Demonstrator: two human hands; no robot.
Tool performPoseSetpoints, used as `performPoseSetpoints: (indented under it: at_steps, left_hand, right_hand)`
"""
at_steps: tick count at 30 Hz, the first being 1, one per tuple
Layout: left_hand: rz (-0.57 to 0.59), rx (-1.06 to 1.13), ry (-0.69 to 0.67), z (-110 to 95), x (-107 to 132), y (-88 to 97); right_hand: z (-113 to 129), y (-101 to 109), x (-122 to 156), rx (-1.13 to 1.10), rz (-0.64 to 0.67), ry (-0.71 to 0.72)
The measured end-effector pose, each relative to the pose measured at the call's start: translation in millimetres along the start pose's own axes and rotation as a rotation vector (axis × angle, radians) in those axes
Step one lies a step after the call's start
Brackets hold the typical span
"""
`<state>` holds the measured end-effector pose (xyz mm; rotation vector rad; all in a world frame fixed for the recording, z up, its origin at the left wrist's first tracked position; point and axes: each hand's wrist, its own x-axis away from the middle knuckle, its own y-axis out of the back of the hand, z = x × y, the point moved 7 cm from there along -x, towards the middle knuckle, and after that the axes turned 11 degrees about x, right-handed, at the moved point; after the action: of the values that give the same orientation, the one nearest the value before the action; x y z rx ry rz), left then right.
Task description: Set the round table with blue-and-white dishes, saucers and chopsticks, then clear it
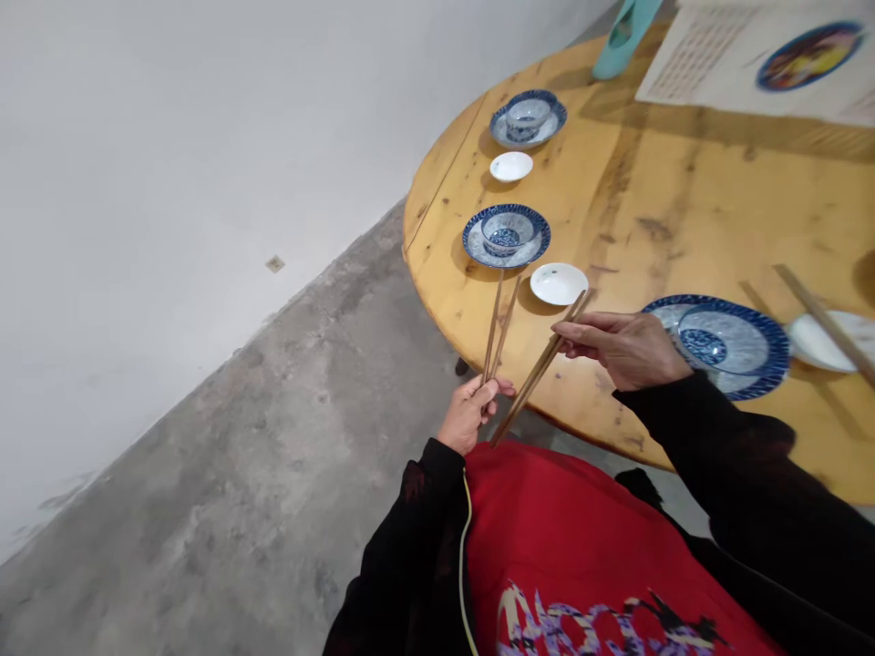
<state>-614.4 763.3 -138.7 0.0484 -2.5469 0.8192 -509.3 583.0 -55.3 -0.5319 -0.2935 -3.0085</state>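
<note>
Nested tableware: blue-and-white round plate (471,244), twelve o'clock from the left hand (471,412), holds a patterned bowl (507,235).
Left grip: pinches thin brown wooden chopsticks (493,326), pointing just past twelve.
Right hand (622,348): holds the thicker-looking brown pair (535,374), slanting seven to one.
Edge: round yellow wooden table (602,219) curves behind.

No text is legible: lettering (602,630) on the red shirt (567,519) and print (704,50) on the white box (742,96) are unclear.

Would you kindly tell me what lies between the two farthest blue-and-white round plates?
In the head view, a small round white dish lies between them.
</note>
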Motion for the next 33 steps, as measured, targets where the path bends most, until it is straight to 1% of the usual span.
performPoseSetpoints:
  at_steps: [3,6,10,15,19,22,25,30,33]
  left_hand:
    - [-0.009,-0.052,-0.016,-3,4,4.9]
    - [-0.046,-0.101,-0.009,-2,7,14.0]
    - [-0.086,-0.117,0.037,2,15,26.7]
    - [-0.030,-0.151,0.054,-1,26,35.4]
    - [0.004,-0.138,0.064,0,22,38.2]
    - [-0.014,-0.146,0.091,4,8,36.0]
    - [-0.038,-0.151,0.095,2,-17,27.3]
    - [-0.102,-0.180,0.059,-13,-76,3.4]
    - [-0.132,-0.209,0.066,-20,-108,-12.6]
  right_hand:
    - [-4,-4,-2,-0.031,0.012,-0.005]
    - [-7,-5,-6,-0.081,-0.018,-0.009]
    - [-11,-3,-13,-0.147,-0.063,-0.015]
    - [-24,1,-22,-0.193,-0.123,-0.042]
    - [-42,6,-29,-0.213,-0.166,-0.096]
    - [-55,13,-41,-0.197,-0.190,-0.150]
    - [-56,24,-64,-0.142,-0.202,-0.179]
    - [-37,46,-123,-0.050,-0.238,-0.197]
    - [-26,59,-159,-0.022,-0.261,-0.214]
